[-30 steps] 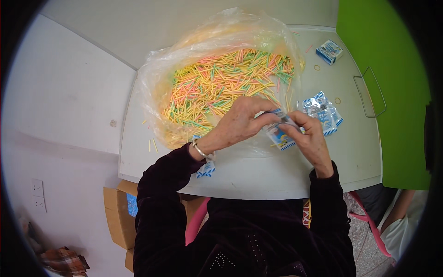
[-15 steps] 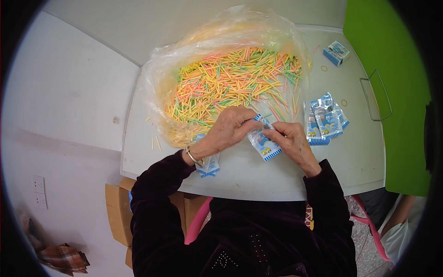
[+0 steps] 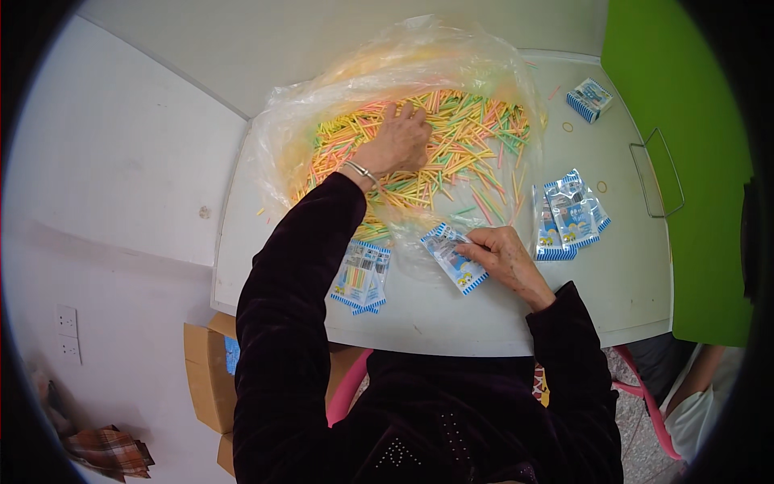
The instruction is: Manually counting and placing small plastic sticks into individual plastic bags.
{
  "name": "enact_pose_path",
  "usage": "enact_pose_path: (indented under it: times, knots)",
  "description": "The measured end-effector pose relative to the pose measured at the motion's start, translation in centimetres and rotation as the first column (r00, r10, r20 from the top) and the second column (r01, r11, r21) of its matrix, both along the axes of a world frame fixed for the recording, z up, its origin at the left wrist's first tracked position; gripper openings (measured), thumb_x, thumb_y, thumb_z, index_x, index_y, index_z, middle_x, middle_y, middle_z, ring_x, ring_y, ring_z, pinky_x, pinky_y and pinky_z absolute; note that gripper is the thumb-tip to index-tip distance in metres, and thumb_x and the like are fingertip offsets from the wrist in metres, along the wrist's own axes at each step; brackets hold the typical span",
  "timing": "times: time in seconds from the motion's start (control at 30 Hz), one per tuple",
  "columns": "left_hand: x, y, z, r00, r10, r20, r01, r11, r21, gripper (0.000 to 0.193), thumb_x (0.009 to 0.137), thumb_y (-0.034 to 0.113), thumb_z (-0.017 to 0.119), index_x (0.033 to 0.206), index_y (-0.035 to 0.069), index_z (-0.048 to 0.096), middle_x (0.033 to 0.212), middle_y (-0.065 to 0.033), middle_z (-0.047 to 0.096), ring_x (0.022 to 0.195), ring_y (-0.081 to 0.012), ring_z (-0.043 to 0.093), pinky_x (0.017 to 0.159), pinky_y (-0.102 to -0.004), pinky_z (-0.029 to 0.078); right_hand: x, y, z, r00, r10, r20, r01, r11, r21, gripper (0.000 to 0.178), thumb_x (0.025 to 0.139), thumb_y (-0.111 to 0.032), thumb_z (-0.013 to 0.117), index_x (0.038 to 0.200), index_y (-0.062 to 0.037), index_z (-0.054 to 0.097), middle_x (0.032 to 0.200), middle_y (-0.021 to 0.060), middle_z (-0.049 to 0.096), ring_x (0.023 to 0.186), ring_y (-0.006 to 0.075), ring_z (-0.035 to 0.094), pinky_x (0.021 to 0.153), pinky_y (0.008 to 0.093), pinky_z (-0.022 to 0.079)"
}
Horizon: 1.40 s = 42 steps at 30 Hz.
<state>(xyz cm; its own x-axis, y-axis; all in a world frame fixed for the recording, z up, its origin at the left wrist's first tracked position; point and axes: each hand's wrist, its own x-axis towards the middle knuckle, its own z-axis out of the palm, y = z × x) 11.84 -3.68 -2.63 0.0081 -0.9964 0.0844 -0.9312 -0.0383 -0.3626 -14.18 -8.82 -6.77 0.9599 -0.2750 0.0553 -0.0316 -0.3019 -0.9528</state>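
Note:
My left hand (image 3: pixel 399 143) reaches into a heap of thin pastel sticks (image 3: pixel 463 133), yellow, pink and green, in a large clear plastic bag (image 3: pixel 278 137). Its fingers are slightly apart and bent down onto the sticks; the fingertips and thumb are partly hidden. Over the table in front of me, my right hand (image 3: pixel 504 258) pinches a small blue-and-white packet (image 3: pixel 453 260) between thumb and fingers, tilted, its striped top edge toward the bag. Below my left forearm's wrist, a few similar packets (image 3: pixel 361 276) with sticks showing inside lie overlapped.
To the right lies a fanned stack of blue-and-white packets (image 3: pixel 572 211). Farther back are a banded bundle of packets (image 3: pixel 590 100) and rubber bands (image 3: pixel 601 187). A wire handle (image 3: pixel 665 173) stands at the green panel (image 3: pixel 709 242). An open cardboard box (image 3: pixel 208 379) sits below the table's left.
My left hand has left the packet and moved up and left into the stick heap. My right hand keeps hold of the packet, nearly in place. The packets at left are now uncovered.

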Motion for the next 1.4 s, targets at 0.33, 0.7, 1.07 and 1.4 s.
enact_pose_path:
  times: [0.33, 0.7, 1.07, 1.4]
  knots:
    - [1.8, -1.2, -1.9, 0.996, 0.057, 0.07, -0.06, 0.997, 0.05, 0.027, 0.076, 0.022, 0.056, 0.095, 0.004, 0.062, 0.113, -0.0125, 0.049, 0.109, -0.0291, 0.046, 0.095, -0.0534, 0.032, 0.0, -0.1, 0.3, 1.0, 0.012, 0.002, -0.012, 1.0, 0.024, 0.025, 0.084, -0.015, 0.063, 0.073, 0.0067, 0.055, 0.055, 0.0147, 0.044, 0.048, 0.0175, 0.037, 0.048, 0.0343, 0.033]
    - [2.0, -0.2, -2.0, 0.997, -0.01, 0.073, 0.006, 0.998, 0.055, 0.022, 0.08, 0.019, 0.055, 0.094, 0.003, 0.061, 0.108, -0.0126, 0.049, 0.105, -0.0291, 0.047, 0.09, -0.0472, 0.035, -0.1, 0.0, 0.3, 1.0, 0.019, 0.012, -0.019, 1.0, 0.021, 0.027, 0.084, -0.016, 0.063, 0.073, 0.0073, 0.056, 0.053, 0.0118, 0.043, 0.049, 0.0137, 0.038, 0.047, 0.0324, 0.033]
    - [0.4, 1.9, 2.0, 0.555, -0.009, -0.832, -0.372, 0.892, -0.258, 0.019, 0.09, 0.021, 0.053, 0.094, 0.002, 0.052, 0.088, -0.0128, 0.059, 0.089, -0.029, 0.056, 0.079, -0.04, 0.042, 1.8, -1.1, 0.3, 0.967, -0.242, 0.076, 0.149, 0.786, 0.601, 0.019, 0.089, -0.02, 0.061, 0.088, -0.0015, 0.066, 0.071, -0.0043, 0.061, 0.061, 0.0, 0.051, 0.055, 0.0167, 0.039]
    - [-5.0, 2.2, 0.4, -0.706, -0.355, -0.612, -0.505, 0.859, 0.085, 0.023, 0.097, 0.018, 0.045, 0.096, -0.002, 0.055, 0.088, -0.0139, 0.063, 0.078, -0.0226, 0.063, 0.075, -0.0361, 0.053, 9.1, -0.2, 0.2, 0.848, -0.528, 0.038, 0.053, 0.156, 0.986, 0.023, 0.094, -0.019, 0.053, 0.108, -0.0015, 0.056, 0.099, 0.0049, 0.065, 0.095, 0.0145, 0.06, 0.086, 0.0309, 0.047]
